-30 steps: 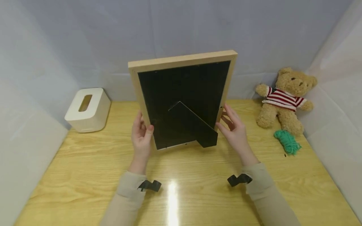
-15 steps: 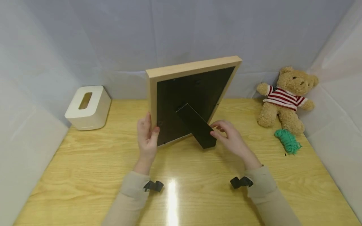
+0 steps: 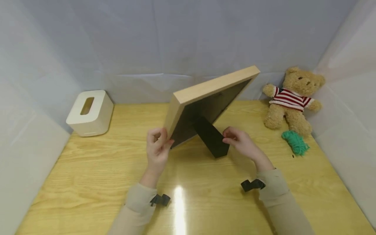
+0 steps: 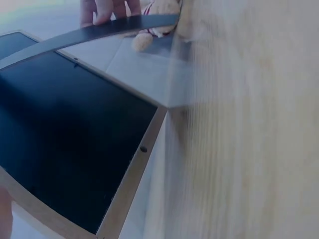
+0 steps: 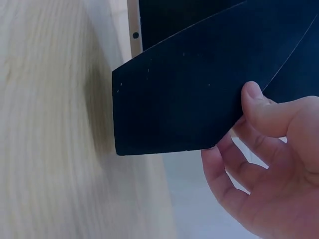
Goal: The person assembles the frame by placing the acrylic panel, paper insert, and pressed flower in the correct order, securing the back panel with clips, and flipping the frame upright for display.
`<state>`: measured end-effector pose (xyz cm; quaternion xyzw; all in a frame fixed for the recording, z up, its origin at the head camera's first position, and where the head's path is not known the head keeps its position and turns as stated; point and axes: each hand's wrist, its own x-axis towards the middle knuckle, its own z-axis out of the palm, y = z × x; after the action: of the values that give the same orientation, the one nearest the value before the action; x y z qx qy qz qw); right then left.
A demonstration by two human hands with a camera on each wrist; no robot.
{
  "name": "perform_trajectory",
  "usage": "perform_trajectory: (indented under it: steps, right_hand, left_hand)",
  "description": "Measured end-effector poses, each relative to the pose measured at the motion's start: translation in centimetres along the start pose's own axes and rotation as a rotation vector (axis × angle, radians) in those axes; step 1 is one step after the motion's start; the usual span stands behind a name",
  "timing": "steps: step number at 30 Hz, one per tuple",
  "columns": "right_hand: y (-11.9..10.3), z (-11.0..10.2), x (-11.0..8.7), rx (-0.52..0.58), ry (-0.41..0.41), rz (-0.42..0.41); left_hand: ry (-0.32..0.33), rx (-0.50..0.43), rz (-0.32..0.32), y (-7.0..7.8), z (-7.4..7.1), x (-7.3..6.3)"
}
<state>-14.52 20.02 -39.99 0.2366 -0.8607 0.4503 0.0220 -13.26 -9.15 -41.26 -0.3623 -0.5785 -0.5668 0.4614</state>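
A wooden picture frame (image 3: 215, 84) with a black back (image 4: 75, 129) is held tilted over the table, its back turned toward me. My left hand (image 3: 157, 150) grips its left side, thumb on the back edge. From the back a black easel stand (image 3: 212, 137) is swung out, its wide end toward the table. My right hand (image 3: 242, 145) pinches the edge of that stand; in the right wrist view the thumb lies on the stand's face (image 5: 174, 99) and the fingers are behind it. The front of the picture frame is hidden.
On the wooden table (image 3: 88, 182), a white tissue box (image 3: 91, 112) stands at the back left. A teddy bear (image 3: 290, 99) in a striped sweater sits at the back right, with a bundle of green yarn (image 3: 295, 142) at its feet. Pale cloth walls (image 3: 132, 42) enclose the table.
The picture frame has turned and tipped, its top leaning farther back, and shifted right. My right hand has moved from the frame's right side to the stand, which now stands out from the back.
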Motion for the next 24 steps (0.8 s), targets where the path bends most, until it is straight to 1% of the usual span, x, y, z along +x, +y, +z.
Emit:
perform_trajectory:
  steps: [2,6,8,10,14,16,17,18,19,20,21,22,24]
  right_hand:
    - [0.1,-0.1,-0.3,-0.014,-0.015,0.007]
    - [0.5,-0.4,-1.1,-0.026,-0.030,0.014]
    - [0.7,-0.6,-1.5,-0.034,-0.029,0.016]
    - [1.0,-0.7,-1.7,-0.035,-0.034,0.022]
    - [1.4,-1.0,-2.1,-0.028,-0.068,0.056]
    - [1.2,-1.2,-2.3,-0.016,-0.060,0.067]
    - [0.6,-1.4,-2.3,-0.006,-0.039,0.070]
    - [-0.2,-1.6,-2.4,0.012,0.001,0.057]
    - [-1.1,-1.9,-2.5,0.047,0.062,0.034]
    - [-2.2,-2.1,-2.5,0.093,0.142,0.003]
    - [-3.4,-2.4,-2.5,0.134,0.227,-0.047]
    - [-4.5,-2.8,-2.4,0.168,0.315,-0.114]
    - [-6.8,-3.5,-2.1,0.202,0.462,-0.240]
  left_hand:
    - [-0.002,-0.057,-0.040,0.5,0.1,-0.2]
    - [-0.003,-0.210,-0.134,1.5,0.2,-0.7]
    - [0.002,-0.259,-0.179,1.7,0.1,-1.0]
    - [0.008,-0.282,-0.226,1.9,0.1,-1.3]
    - [0.017,-0.284,-0.318,2.3,0.0,-1.8]
    - [0.021,-0.275,-0.342,2.4,-0.1,-2.0]
    - [0.027,-0.271,-0.349,2.5,-0.1,-2.0]
    - [0.032,-0.264,-0.355,2.6,-0.1,-2.1]
    - [0.037,-0.261,-0.360,2.7,-0.1,-2.2]
    - [0.041,-0.260,-0.363,2.8,0.0,-2.3]
    - [0.046,-0.251,-0.370,2.8,0.0,-2.4]
    - [0.049,-0.251,-0.380,2.9,0.0,-2.5]
    - [0.055,-0.250,-0.394,3.0,0.1,-2.6]
